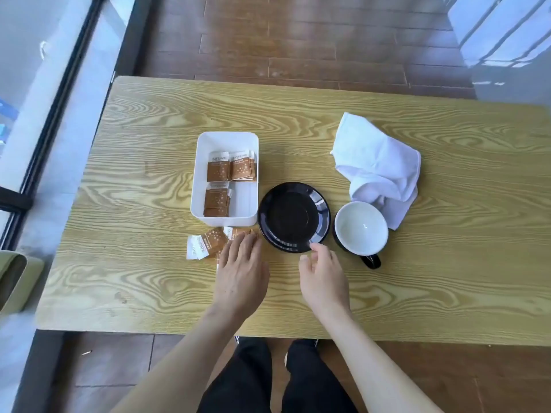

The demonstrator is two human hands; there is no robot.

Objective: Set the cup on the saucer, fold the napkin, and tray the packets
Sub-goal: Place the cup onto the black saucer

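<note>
Brown-and-white loose packets (208, 244) lie just on the near side of the white tray (225, 138), touching or almost touching its near wall; more packets (229, 169) already sit inside. Left hand (241, 263), fingers straight and flat, rests on the heap's near-right edge and is the nearer hand; the tray lies straight beyond it. Right hand (323, 271), fingers loosely spread and holding nothing, hovers at the near rim of the black saucer (293, 217), right of the tray. Beyond the saucer stand the cup (360, 228), upright, and the unfolded napkin (377, 166). Packet print is illegible.
</note>
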